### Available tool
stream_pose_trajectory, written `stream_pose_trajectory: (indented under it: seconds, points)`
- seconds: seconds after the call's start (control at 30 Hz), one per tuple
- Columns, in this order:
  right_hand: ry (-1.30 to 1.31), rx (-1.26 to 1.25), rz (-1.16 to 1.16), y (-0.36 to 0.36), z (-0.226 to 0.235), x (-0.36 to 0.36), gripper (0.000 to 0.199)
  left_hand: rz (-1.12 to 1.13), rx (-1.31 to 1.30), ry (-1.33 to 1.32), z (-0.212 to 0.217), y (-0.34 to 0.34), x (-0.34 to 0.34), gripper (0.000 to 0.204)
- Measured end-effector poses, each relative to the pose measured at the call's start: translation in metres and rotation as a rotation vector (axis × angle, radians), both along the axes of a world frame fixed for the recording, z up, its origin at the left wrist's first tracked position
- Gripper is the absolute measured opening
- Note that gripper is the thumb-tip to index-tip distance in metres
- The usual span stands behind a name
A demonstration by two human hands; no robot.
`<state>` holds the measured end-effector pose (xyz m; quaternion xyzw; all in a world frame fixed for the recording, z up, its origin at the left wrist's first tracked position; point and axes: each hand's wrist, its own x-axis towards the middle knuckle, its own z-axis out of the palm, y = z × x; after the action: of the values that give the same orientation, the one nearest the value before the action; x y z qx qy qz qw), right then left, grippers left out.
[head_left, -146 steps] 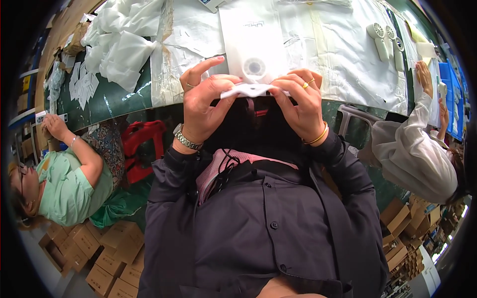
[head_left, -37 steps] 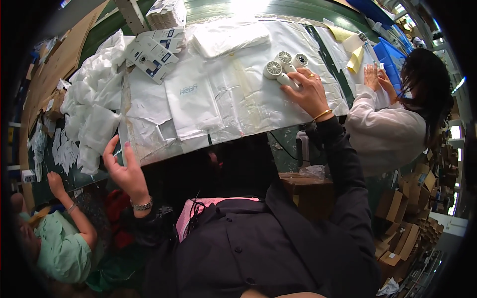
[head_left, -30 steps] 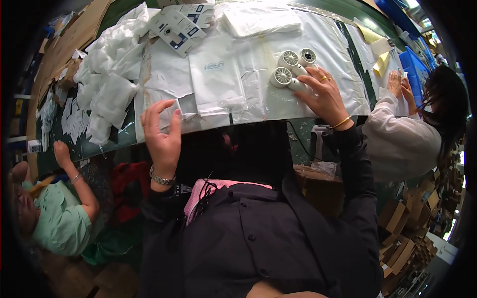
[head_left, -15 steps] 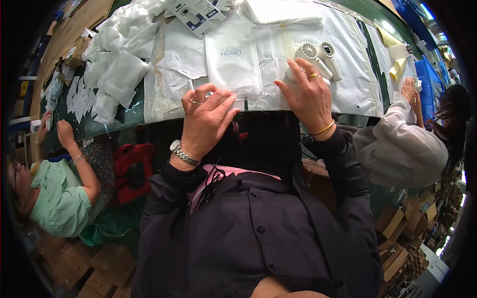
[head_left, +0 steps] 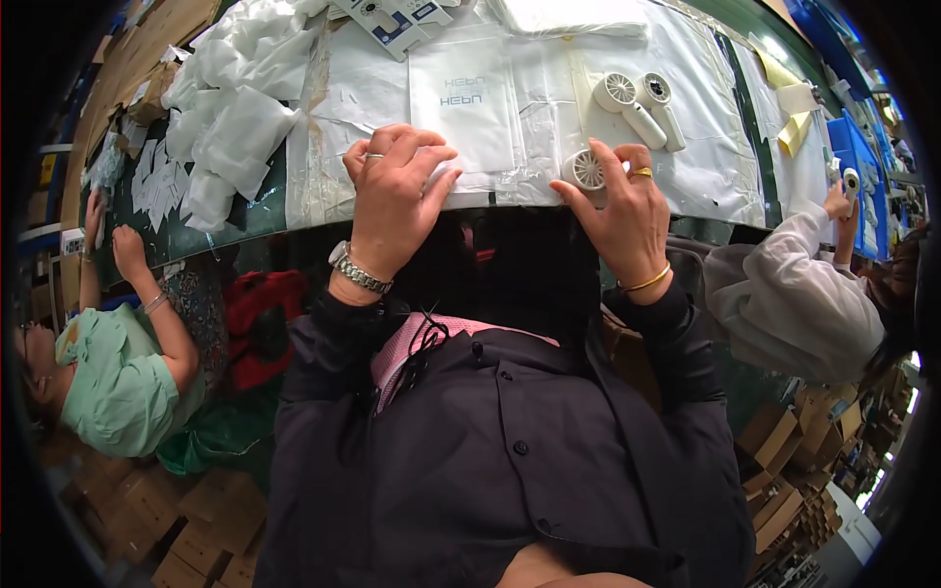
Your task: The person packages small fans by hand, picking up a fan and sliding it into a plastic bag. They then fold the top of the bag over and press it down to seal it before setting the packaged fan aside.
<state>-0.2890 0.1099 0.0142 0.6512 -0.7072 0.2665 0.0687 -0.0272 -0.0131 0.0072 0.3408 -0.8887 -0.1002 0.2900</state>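
A flat white translucent pouch [head_left: 469,127] with printing on it lies on the table in front of me. My left hand [head_left: 397,201], with a watch at its wrist, has its fingers bent at the pouch's near left corner, its edge seemingly between thumb and forefinger. My right hand [head_left: 627,201] is closed around a white handheld fan [head_left: 588,170] near the table's front edge. The grille shows between thumb and forefinger; the hand hides the rest. Beyond it lie a second white handheld fan [head_left: 618,90] and a third white handheld fan [head_left: 657,91], side by side.
Crumpled white wrapping [head_left: 235,127] is heaped at the left, beside small white slips [head_left: 157,191]. Printed boxes [head_left: 392,22] lie at the back. One co-worker [head_left: 127,367] sits at left; another [head_left: 794,294], at right, holds up a white fan by a blue bin [head_left: 853,167].
My right hand has drawn nearer the front edge, and the fan's grille now shows between its fingers. The left hand shifted slightly left. The right-hand co-worker now has a fan raised.
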Motion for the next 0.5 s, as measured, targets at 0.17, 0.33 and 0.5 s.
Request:
stream_pose_trajectory:
  seconds: [0.17,0.33,0.5]
  points:
    - [0.121,0.073,-0.155,0.002,-0.007,0.006,0.057,0.018,0.021,-0.041,0.000,0.003,-0.002,0.020]
    - [0.099,0.200,-0.169,0.006,0.006,0.010,0.052,0.005,0.017,-0.032,-0.004,0.000,-0.001,0.019]
    - [0.080,0.158,-0.142,0.011,0.008,0.014,0.046,-0.006,-0.029,-0.051,-0.002,-0.001,-0.002,0.014]
